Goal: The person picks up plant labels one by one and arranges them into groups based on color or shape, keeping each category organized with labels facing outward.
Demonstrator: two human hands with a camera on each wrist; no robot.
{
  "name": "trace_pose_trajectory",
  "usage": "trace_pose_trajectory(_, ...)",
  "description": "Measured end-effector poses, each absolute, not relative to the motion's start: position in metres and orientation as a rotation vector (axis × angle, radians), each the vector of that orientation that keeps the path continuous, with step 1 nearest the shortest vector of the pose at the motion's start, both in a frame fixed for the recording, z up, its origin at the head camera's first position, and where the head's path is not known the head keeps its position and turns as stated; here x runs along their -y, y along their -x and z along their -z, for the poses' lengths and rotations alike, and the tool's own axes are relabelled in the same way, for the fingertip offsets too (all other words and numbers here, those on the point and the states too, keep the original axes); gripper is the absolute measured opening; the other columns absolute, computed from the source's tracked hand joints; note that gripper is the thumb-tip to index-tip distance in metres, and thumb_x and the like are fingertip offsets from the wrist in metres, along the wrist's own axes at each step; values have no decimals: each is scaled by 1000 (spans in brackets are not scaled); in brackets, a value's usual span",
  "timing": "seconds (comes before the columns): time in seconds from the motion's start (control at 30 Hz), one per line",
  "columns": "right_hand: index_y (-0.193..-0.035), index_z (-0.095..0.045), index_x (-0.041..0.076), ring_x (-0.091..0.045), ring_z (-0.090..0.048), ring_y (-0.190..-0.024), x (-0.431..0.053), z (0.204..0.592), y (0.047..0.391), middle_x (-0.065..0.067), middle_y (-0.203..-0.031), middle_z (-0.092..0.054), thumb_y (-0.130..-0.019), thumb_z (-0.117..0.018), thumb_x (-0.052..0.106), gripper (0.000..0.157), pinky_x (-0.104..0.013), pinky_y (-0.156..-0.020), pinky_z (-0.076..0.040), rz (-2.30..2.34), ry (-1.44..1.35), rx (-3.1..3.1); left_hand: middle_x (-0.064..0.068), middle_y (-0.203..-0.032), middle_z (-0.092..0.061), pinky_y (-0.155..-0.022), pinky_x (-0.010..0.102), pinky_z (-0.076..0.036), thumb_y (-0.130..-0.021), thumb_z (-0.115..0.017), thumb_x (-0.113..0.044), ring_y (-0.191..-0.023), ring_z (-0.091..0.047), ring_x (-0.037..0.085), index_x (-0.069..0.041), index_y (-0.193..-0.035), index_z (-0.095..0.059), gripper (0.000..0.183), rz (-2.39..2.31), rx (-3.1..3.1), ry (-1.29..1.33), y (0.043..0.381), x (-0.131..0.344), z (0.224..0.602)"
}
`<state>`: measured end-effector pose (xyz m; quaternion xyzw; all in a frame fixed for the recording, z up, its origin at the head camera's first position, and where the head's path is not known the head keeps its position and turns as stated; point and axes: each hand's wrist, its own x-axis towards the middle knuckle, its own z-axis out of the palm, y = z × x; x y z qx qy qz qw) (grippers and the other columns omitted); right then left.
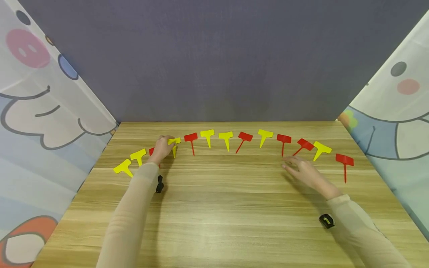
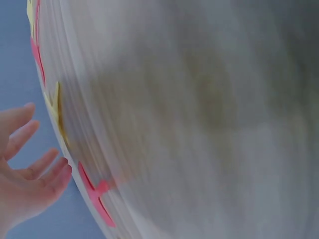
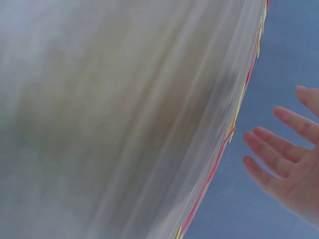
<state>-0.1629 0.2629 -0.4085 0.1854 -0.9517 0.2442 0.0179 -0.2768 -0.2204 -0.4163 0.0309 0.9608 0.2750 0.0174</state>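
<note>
Red and yellow T-shaped plant labels lie in a shallow arc on the wooden table (image 1: 228,208). My left hand (image 1: 162,150) is over the left part of the arc, its fingertips overlapping a yellow plant label (image 1: 174,141) in the head view. In the left wrist view its fingers (image 2: 42,167) are spread and loosely bent, with nothing between them. A red label (image 1: 152,151) is partly hidden behind that hand. On the right, my right hand (image 1: 303,172) hovers with relaxed fingers just below a red label (image 1: 284,139) and another tilted red label (image 1: 305,144).
Two yellow labels (image 1: 123,167) lie at the far left, and a red label (image 1: 345,160) ends the arc at right. Behind the table rises a grey panel (image 1: 228,67). Cartoon-printed curtains (image 1: 399,108) hang at both sides. A black wrist device (image 1: 326,221) sits by the right sleeve.
</note>
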Motion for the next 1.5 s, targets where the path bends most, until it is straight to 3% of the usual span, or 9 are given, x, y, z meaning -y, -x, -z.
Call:
trace_pose_trajectory(0.53,-119,-51,-3,-41,-51,-101,-264,407,162,-25,-120,-49,-91,-50,22,38,-53,-83,-42,-795,-577,2968,29,-122,-35,-97,49,-30,-86,-56,-12,-115,-31,40,5,-121,-48,40,-947,-2932,40,283,225,425)
trace_pose_trajectory(1.0,-120,-50,-3,-42,-49,-105,-265,407,162,-25,-122,-48,-92,-48,26,41,-54,-85,-40,-792,-555,3000,28,-119,-35,-96,47,-31,-84,-59,-9,-111,-33,39,7,-118,-51,38,-942,-2948,61,286,225,428)
trace_pose_trajectory(1.27,-116,-54,-4,-41,-51,-101,-264,407,163,-25,-119,-51,-90,-51,20,36,-54,-84,-40,-755,-579,2952,31,-123,-32,-99,45,-30,-83,-61,-9,-116,-30,40,11,-120,-47,44,-919,-2898,69,288,224,420)
trace_pose_trajectory(1.37,-115,-54,-4,-41,-52,-100,-264,407,164,-25,-117,-52,-89,-52,20,35,-54,-84,-41,-748,-582,2950,31,-122,-35,-99,44,-31,-81,-64,-10,-117,-29,39,13,-117,-49,46,-891,-2886,70,292,225,418)
trace_pose_trajectory(1.4,-115,-54,-4,-41,-52,-100,-263,407,164,-25,-117,-52,-89,-52,20,35,-54,-84,-41,-748,-581,2951,27,-119,-40,-97,38,-35,-78,-68,-17,-115,-32,34,9,-114,-54,46,-951,-2901,20,302,235,432)
trace_pose_trajectory(1.5,-116,-53,-4,-41,-51,-101,-264,406,164,-25,-118,-51,-90,-51,20,36,-54,-84,-40,-761,-576,2963,24,-114,-47,-96,36,-36,-75,-71,-18,-113,-35,32,6,-111,-58,45,-957,-2892,7,308,239,437)
